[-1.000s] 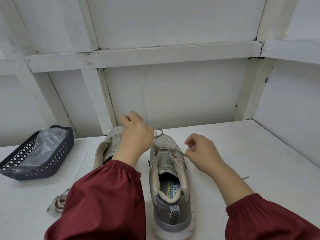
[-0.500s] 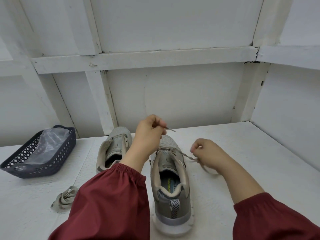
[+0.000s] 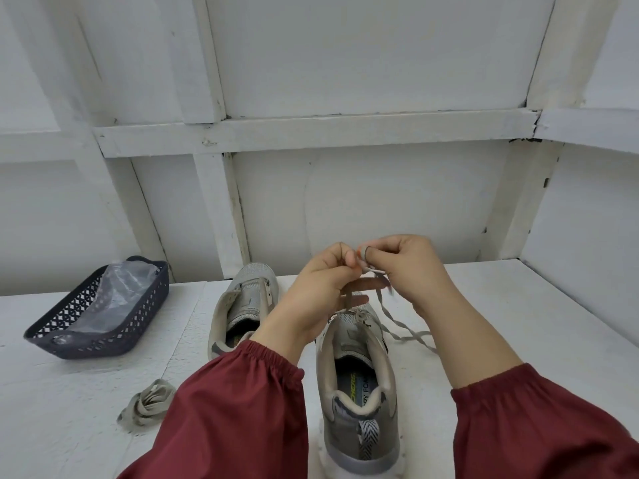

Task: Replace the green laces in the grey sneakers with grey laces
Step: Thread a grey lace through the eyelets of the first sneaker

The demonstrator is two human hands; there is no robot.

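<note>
The white table [image 3: 518,323] bears a basket [image 3: 96,319] at left, a grey sneaker [image 3: 242,305] beside a second sneaker [image 3: 359,392], a bundled lace [image 3: 147,402] and a loose lace [image 3: 411,335].

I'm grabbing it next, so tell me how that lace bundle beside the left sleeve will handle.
Probably floppy: the lace bundle lies in soft, slack loops. Likely light, as it looks like thin flat ribbon. It may unravel when lifted, since no knot shows.
</note>
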